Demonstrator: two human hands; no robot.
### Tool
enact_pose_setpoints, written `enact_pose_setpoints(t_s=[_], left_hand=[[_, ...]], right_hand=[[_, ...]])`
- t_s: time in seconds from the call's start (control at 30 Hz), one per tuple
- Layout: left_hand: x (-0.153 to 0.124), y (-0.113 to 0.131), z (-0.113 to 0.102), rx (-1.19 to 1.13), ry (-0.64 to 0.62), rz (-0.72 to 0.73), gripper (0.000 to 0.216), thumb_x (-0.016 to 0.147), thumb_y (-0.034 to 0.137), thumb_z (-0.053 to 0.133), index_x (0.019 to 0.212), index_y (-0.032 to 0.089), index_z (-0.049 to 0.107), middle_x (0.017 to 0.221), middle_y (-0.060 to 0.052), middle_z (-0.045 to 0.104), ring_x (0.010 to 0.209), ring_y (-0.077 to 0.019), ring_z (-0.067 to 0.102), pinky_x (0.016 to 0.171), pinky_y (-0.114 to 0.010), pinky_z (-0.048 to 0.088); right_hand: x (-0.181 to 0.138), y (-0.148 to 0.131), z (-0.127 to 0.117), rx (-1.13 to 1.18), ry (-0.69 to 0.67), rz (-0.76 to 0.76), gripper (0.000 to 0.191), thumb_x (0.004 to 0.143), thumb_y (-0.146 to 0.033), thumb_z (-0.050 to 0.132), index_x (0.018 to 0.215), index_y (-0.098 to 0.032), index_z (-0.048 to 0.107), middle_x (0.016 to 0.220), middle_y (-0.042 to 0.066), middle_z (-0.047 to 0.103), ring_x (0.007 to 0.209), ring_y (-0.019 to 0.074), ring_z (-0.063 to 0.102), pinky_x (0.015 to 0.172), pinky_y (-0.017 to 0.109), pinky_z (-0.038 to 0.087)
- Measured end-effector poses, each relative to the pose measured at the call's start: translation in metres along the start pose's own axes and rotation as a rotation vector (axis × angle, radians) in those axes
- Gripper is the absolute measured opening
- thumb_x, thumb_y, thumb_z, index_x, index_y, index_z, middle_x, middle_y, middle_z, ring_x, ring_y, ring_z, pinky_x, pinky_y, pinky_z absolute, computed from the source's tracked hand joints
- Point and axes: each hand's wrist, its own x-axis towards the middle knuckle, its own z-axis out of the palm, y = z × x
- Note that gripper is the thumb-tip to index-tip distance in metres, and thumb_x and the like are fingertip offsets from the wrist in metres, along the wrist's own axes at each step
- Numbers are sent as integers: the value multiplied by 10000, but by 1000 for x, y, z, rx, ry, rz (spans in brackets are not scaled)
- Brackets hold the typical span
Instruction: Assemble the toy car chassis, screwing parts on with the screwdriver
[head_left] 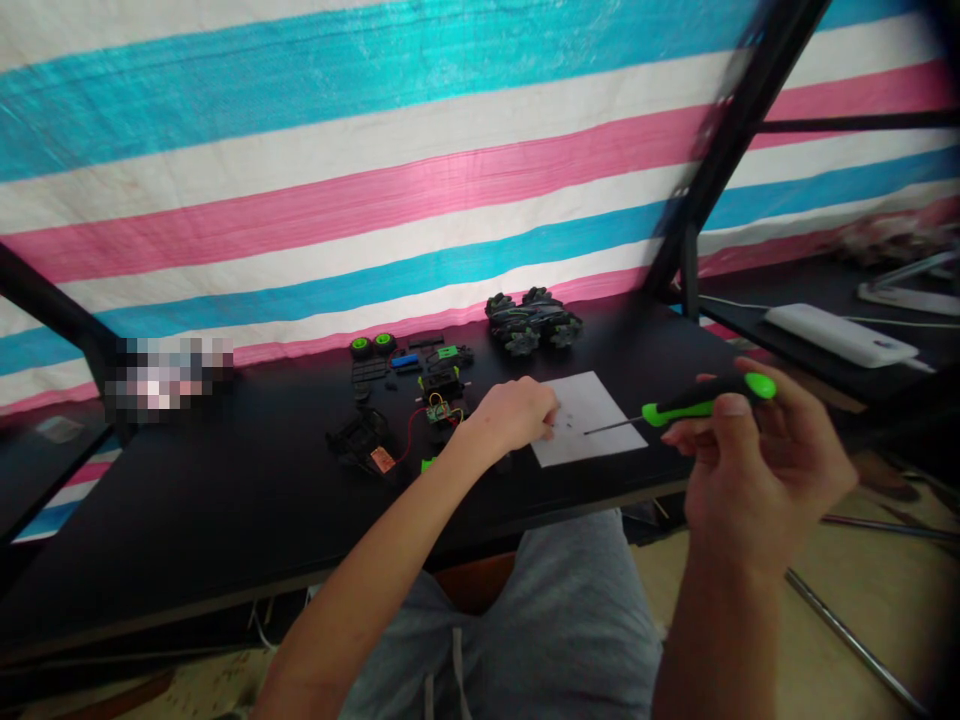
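My right hand [765,470] grips a screwdriver [709,400] by its green and black handle, its thin shaft pointing left over a white sheet of paper [596,425]. At the left side of that paper, my left hand [525,412] reaches down with its fingers curled together; what they hold, if anything, is too small to see. Several tiny dark bits [569,424], maybe screws, lie on the paper near those fingertips. Just left of my left hand is a small toy-car chassis [440,385] with wires and a green circuit board [438,409].
A toy car [534,320] with chunky wheels stands behind the paper. Loose green-hubbed wheels [373,344], a blue part [405,361] and a black shell [360,440] lie to the left. A white power strip [840,335] sits on the right-hand table; a dark frame post [720,170] rises beside it.
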Motion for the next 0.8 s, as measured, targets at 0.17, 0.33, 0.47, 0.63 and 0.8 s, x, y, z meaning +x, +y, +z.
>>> enact_pose_setpoints(t_s=[0.17,0.33,0.47,0.63,0.8], left_hand=[[0,-4,0,-17,3,27,115,939,202,862,1053,205,874,1084,-87,842,1026,-264,805,812,-291,575],[-17,-19,-17,-193,101,99,121,912,168,883,1031,185,885,963,-50,815,870,-197,753,764,-277,523],[-64,-32,-30,-401,398,76,68,982,204,811,1019,189,867,910,-23,770,814,-167,698,756,-275,502],[-143,-34,-7,-503,642,-134,186,1066,328,719,993,210,843,909,-13,785,756,-157,645,741,-284,480],[-179,-33,35,-522,856,-350,204,1058,349,707,972,199,815,829,-7,725,727,-157,627,709,-276,468]], right_hand=[[2,-1,0,5,20,17,363,871,-291,881,1223,-207,853,1020,35,832,440,85,636,420,255,509],[1,-5,4,63,55,8,357,796,-214,881,1151,-183,867,995,39,838,415,91,648,395,237,515],[-2,-16,6,144,75,-40,322,818,-173,875,1139,-177,878,942,51,824,426,97,651,375,224,500],[-11,-34,13,206,44,-57,268,850,-201,893,1117,-211,884,928,54,825,449,101,634,361,229,484],[-35,-53,34,226,-115,59,237,939,-260,858,1175,-242,856,1003,52,837,490,119,666,408,272,528]])
